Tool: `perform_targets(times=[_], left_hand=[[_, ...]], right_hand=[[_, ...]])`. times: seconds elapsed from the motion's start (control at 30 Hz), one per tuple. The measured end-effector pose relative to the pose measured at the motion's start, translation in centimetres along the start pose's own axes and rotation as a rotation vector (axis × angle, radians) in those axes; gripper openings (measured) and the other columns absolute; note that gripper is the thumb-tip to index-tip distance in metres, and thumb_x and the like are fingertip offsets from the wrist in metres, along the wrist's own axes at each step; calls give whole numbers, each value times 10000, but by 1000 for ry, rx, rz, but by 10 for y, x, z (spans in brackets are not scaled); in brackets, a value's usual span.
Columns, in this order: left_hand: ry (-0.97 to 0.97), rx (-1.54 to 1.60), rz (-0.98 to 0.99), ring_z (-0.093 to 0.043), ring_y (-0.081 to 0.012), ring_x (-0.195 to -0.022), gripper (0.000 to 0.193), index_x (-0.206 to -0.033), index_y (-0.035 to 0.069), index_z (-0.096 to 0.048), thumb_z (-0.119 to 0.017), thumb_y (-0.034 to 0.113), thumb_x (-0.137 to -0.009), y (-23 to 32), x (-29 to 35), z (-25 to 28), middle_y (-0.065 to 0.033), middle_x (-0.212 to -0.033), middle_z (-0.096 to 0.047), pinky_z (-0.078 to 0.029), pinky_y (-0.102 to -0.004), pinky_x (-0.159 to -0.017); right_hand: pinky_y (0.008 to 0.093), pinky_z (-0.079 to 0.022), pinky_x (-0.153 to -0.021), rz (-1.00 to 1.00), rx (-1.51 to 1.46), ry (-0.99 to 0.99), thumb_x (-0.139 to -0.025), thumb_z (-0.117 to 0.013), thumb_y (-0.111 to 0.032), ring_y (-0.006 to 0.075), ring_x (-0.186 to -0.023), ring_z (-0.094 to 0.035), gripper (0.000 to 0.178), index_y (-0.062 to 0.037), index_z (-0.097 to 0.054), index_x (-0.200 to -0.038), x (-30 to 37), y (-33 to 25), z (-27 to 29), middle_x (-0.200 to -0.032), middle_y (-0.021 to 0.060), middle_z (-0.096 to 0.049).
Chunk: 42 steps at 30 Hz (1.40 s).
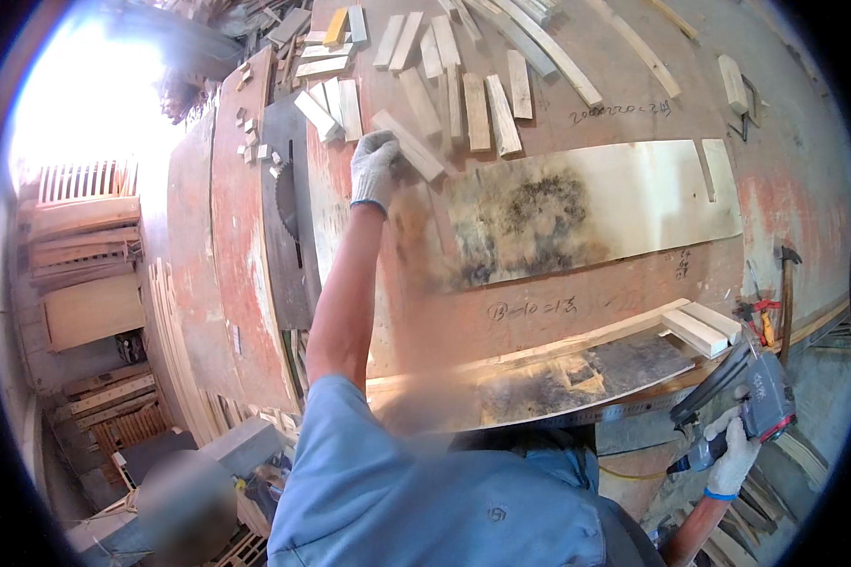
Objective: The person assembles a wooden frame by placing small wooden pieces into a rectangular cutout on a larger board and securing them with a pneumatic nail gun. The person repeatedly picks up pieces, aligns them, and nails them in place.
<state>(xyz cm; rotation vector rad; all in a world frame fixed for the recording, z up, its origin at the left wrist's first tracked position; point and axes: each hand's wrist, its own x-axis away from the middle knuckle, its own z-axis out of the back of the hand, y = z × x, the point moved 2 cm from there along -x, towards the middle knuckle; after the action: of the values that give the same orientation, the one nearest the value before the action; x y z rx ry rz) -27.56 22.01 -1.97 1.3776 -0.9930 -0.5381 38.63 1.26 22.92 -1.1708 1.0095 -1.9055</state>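
Left hand (pixel 376 170), gloved, upper centre of frame, grip closing on the near end of a short wood block (pixel 408 146) lying on the worktop (pixel 539 293); contact looks made, full wrap unclear. Block likely light, stiff, dry, rough-sawn (no slip risk): take it across the narrow sides near one end. More blocks (pixel 463 94) fan out above; saw blade (pixel 286 203) sits just left. Right hand (pixel 733 458), lower right, wrapped around a nail gun (pixel 752 402).
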Motion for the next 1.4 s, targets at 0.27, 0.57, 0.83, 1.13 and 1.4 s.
perform_targets(times=[0.27, 0.57, 0.83, 1.13, 1.4], left_hand=[[-8, 101, -15, -630, -118, -799, 506, -1417, 13, -546, -659, 43, -925, 20, 23, 9, -36, -964, -657, -566, -291, -728], [-435, -115, 94, -687, -202, -1042, 493, -1428, 0, -545, -634, 75, -949, 72, 120, -81, -83, -1133, -672, -597, -357, -892], [-630, -379, 152, -675, -194, -1158, 464, -1404, -19, -573, -625, -10, -943, 67, 255, -206, -111, -1262, -690, -552, -338, -1014], [-922, -802, 36, -673, -163, -1076, 387, -1358, -18, -575, -607, 61, -980, 65, 349, -284, -103, -1160, -703, -533, -308, -974], [-968, -782, 311, -597, -200, -1231, 599, -1559, 50, -507, -607, 210, -990, 91, 357, -301, -65, -1436, -611, -448, -329, -1089]], right_hand=[[321, -498, -682, 8, 68, -40, -983, -594, -136, 152, -696, -574, 201, -15, -601, -1143, -2, 5, 3, -816, 36, -577], [310, -519, -645, -9, 75, 63, -958, -726, -189, 151, -686, -621, 293, 19, -645, -1147, -7, 9, 7, -824, 44, -646], [306, -527, -715, 5, 34, -33, -942, -689, -118, 136, -755, -664, 208, 6, -672, -1108, -15, 11, 5, -806, 60, -692], [340, -557, -766, 414, 403, -175, -892, -746, -52, 175, -862, -708, 141, -74, -719, -1028, -31, 40, 16, -957, 44, -729], [380, -578, -943, 1107, 1354, -105, -885, -738, -104, 219, -1123, -697, 421, -131, -684, -1301, -38, 70, 17, -1209, 42, -714]])
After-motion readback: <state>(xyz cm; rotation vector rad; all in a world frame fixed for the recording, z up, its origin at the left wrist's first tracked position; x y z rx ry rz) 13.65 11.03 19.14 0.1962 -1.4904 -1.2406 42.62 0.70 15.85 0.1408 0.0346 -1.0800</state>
